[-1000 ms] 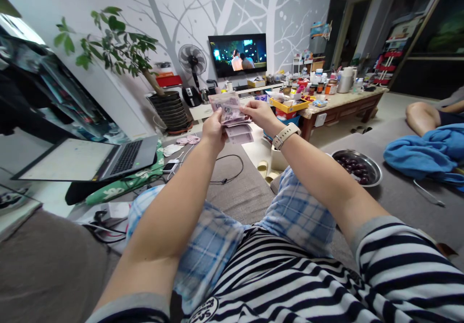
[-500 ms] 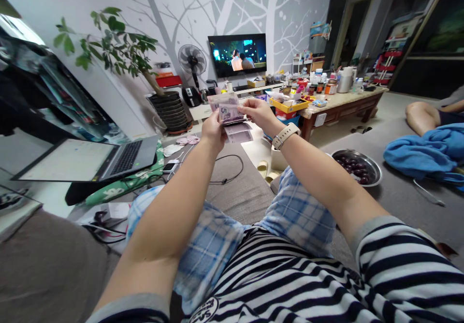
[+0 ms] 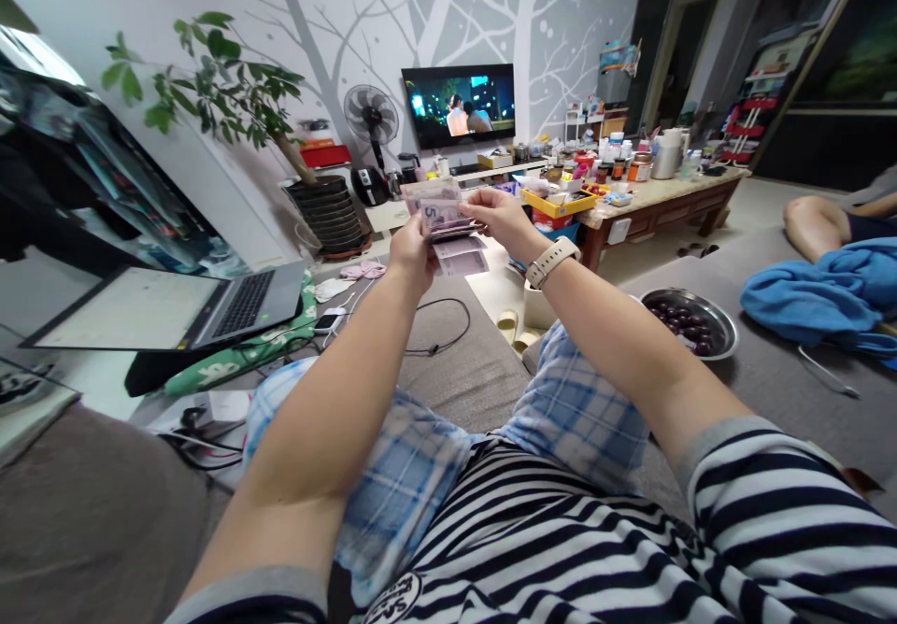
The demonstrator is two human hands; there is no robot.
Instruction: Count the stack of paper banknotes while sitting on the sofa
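Observation:
A small stack of purplish banknotes is held up at arm's length, the top one showing a figure 5. My left hand grips the stack at its left side, with the fingers mostly hidden behind the notes. On the right edge, my right hand pinches a note between thumb and fingers. The lower ends of some notes hang below the hands. A pale watch sits on my right wrist. How many notes there are I cannot tell.
An open laptop rests on a green cushion at the left, with cables nearby. To the right stand a metal bowl of dark round fruit and a blue cloth, beside another person's leg. A cluttered low table stands beyond.
The top note's upper part tilts slightly, and its figure 5 sits a little differently. Both hands stay in nearly the same place, still holding the notes.

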